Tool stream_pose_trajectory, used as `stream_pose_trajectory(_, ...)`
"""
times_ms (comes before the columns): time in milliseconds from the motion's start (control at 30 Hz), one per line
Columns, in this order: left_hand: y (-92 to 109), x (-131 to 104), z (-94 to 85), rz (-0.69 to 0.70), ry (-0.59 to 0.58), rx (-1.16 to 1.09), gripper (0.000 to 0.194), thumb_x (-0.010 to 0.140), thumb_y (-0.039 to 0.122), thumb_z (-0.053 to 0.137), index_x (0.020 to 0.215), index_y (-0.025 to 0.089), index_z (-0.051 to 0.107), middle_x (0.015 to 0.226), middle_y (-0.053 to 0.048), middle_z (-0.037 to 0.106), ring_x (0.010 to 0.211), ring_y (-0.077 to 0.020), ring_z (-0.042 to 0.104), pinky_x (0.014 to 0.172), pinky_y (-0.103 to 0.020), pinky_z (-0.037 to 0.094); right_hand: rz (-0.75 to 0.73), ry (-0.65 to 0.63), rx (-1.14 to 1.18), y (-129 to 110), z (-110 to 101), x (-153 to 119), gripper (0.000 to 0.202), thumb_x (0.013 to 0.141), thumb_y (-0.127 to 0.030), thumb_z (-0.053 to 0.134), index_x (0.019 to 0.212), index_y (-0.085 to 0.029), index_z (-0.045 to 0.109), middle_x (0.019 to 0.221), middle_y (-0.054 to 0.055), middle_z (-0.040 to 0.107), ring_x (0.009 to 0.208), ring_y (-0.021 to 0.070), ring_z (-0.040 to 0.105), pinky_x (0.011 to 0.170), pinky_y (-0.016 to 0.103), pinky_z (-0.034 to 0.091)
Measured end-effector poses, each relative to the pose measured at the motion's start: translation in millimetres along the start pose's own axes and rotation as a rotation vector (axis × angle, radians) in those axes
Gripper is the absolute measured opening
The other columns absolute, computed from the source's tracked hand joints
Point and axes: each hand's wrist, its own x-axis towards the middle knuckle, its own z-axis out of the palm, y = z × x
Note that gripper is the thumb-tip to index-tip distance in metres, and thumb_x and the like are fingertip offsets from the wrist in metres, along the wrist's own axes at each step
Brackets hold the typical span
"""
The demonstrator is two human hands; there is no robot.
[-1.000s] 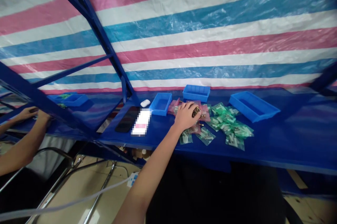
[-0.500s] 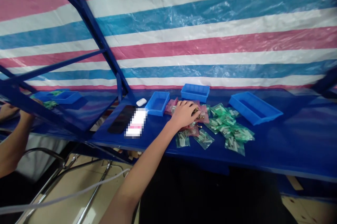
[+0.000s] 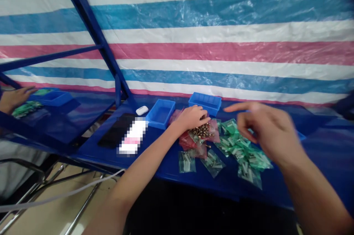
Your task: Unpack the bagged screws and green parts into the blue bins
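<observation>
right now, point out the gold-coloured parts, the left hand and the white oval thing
Gold-coloured parts (image 3: 201, 132): head view, middle of the exposed pile
Left hand (image 3: 190, 118): head view, back of the hand
White oval thing (image 3: 142, 110): head view, its middle

Left of the left fingers (image 3: 201, 112), we see a small white case (image 3: 142, 110) on the table (image 3: 152, 140); nearer us and further left lie a dark, phone-like slab (image 3: 114, 132) and, just right of it, a pale pixelated rectangle (image 3: 132, 138). Behind the fingers we face a plastic sheet (image 3: 221, 51) striped pink, white and blue. Well left of them slants a blue metal post (image 3: 93, 25). Below and left, we spot a white cable (image 3: 69, 193) and a chair's metal tubes (image 3: 83, 205).
</observation>
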Motion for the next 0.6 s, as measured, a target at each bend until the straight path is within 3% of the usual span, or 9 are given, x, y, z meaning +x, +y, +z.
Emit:
stream_pose_trajectory(67, -3.5, 0.4, -1.1, -0.014, -0.004, -0.001, 0.032, 0.096, 0.044, 0.043, 0.092, 0.021, 0.065, 0.089, -0.006, 0.063, 0.088, -0.0213, 0.06, 0.074, -0.03, 0.047, -0.027, -0.157, -0.173, 22.8, 6.5, 27.6, 0.037, 0.097, -0.047, 0.04, 0.105, -0.023, 0.067, 0.054, -0.002, 0.053, 0.048, 0.0131, 0.048, 0.051, 0.027, 0.038)
stream_pose_trajectory(133, -7.3, -0.9, -3.0, -0.011, 0.005, 0.024, 0.031, 0.096, 0.043, 0.043, 0.094, 0.021, 0.065, 0.09, -0.005, 0.063, 0.089, -0.0214, 0.061, 0.075, -0.031, 0.048, -0.086, -0.291, -0.425, 52.3, 11.7, 52.8, 0.029, 0.093, -0.042, 0.049, 0.097, -0.024, 0.071, 0.07, 0.002, 0.066, 0.059, 0.0164, 0.057, 0.058, 0.028, 0.039)
stream_pose_trajectory(200, -10.8, -3.9, -4.4, 0.01, 0.024, 0.058, 0.028, 0.096, 0.041, 0.045, 0.092, 0.021, 0.065, 0.089, -0.006, 0.063, 0.093, -0.0219, 0.06, 0.079, -0.032, 0.047, -0.061, -0.37, -0.59, 81.4, 13.5, 68.9, 0.025, 0.091, -0.034, 0.051, 0.088, -0.022, 0.072, 0.082, 0.007, 0.071, 0.073, 0.0207, 0.063, 0.065, 0.029, 0.04)
stream_pose_trajectory(267, -13.5, -8.1, -3.9, 0.003, 0.049, 0.058, 0.027, 0.096, 0.039, 0.045, 0.09, 0.021, 0.065, 0.088, -0.005, 0.063, 0.093, -0.021, 0.059, 0.083, -0.032, 0.047, 0.013, -0.405, -0.701, 103.6, 12.6, 74.2, 0.024, 0.089, -0.034, 0.054, 0.081, -0.021, 0.072, 0.079, 0.009, 0.071, 0.073, 0.0231, 0.064, 0.063, 0.03, 0.039)
stream_pose_trajectory(433, -13.3, -21.0, 5.7, -0.064, 0.148, -0.024, 0.027, 0.098, 0.033, 0.041, 0.09, 0.022, 0.065, 0.093, -0.004, 0.063, 0.093, -0.0186, 0.058, 0.093, -0.034, 0.044, 0.013, -0.44, -0.677, 125.6, 15.7, 63.4, 0.024, 0.089, -0.035, 0.054, 0.093, -0.02, 0.073, 0.08, 0.007, 0.068, 0.074, 0.0216, 0.061, 0.065, 0.03, 0.04)
stream_pose_trajectory(600, -10.5, -27.5, 9.0, -0.157, 0.201, -0.093, 0.023, 0.098, 0.029, 0.042, 0.092, 0.023, 0.064, 0.096, -0.002, 0.065, 0.091, -0.0195, 0.056, 0.089, -0.037, 0.044, -0.012, -0.287, -0.596, 128.7, 19.8, 57.1, 0.017, 0.084, -0.032, 0.057, 0.082, -0.02, 0.069, 0.09, 0.008, 0.065, 0.09, 0.0231, 0.057, 0.079, 0.034, 0.043)
